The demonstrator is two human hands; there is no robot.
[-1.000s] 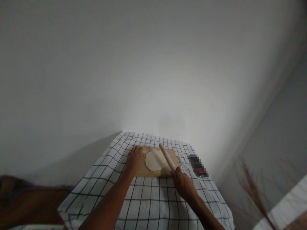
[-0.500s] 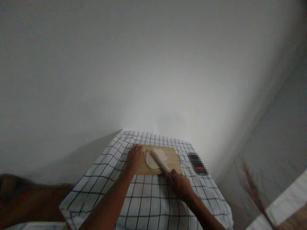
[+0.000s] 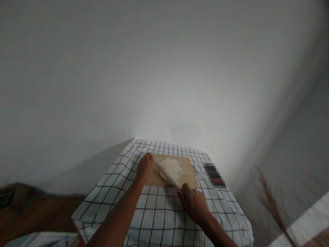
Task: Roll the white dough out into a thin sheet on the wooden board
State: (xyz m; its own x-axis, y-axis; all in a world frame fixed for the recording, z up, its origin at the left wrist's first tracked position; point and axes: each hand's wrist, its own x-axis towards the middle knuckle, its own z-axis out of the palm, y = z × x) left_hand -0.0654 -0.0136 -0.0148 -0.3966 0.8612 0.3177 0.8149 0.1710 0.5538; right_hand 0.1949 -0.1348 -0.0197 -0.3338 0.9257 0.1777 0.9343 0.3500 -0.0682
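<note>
On the wooden board (image 3: 189,176) lies a flat, pale piece of dough (image 3: 172,166) with an uneven edge. A rolling pin (image 3: 177,184) slants across its near left side, and part of the dough seems to lap over the pin. My right hand (image 3: 194,202) is closed round the pin's near end, just off the board's front edge. At the board's far left corner, my left hand (image 3: 145,166) grips the edge with curled fingers, apart from the dough.
A white cloth with a dark grid (image 3: 154,212) covers the table. Right of the board lies a blurred-out dark and red item (image 3: 215,176). A pale wall (image 3: 180,85) rises behind the table. Dry brown stems (image 3: 269,199) stand at the lower right.
The rolling pin has shifted toward the dough's near left side, and the dough now partly covers it. My left hand stays at the board's left edge, its fingers more curled.
</note>
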